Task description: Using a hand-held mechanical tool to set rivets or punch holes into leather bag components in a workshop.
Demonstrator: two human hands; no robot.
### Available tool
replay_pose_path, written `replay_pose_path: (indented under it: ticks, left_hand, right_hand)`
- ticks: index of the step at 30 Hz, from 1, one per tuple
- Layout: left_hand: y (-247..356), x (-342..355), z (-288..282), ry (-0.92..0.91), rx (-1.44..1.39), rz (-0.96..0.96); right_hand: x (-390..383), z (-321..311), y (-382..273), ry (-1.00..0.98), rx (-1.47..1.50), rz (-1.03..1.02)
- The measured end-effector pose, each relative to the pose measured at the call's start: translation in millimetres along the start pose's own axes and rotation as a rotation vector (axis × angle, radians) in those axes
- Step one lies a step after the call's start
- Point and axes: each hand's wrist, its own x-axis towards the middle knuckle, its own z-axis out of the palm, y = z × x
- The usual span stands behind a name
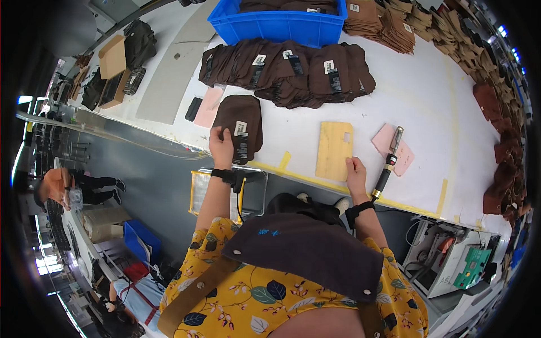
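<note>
My left hand (221,147) is closed at the left edge of a brown fabric piece (253,115), thumb and fingertips drawn together there. This piece lies on the white table near its front edge, with a white label and a black label on it. To the right, a flat yellow template (333,151) with a small square cut-out lies on the table. The thumb and fingers of my right hand (356,176) pinch its lower right corner. Just right of that hand, a pen-shaped tool (389,163) with a black grip and metal tip rests across a pink card (403,155).
Behind the hands spreads a row of labelled brown pieces (287,73), with a blue crate (279,28) beyond. A pink card (208,107) and a small black block (193,109) lie left. Brown stacks (377,22) line the far right. A co-worker (59,186) is off left.
</note>
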Motion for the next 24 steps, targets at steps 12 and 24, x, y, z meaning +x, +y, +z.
replay_pose_path:
  ticks: [12, 24]
  left_hand:
    - [-0.5, 16.4, -11.4, -0.041, 0.836, 0.082]
    - [-35.6, 42.5, -14.3, -0.06, 0.383, -0.012]
  right_hand:
    - [0.0, -3.2, -3.9, -0.002, -0.059, -0.015]
    - [1.1, -3.1, -0.5, 0.006, -0.087, -0.052]
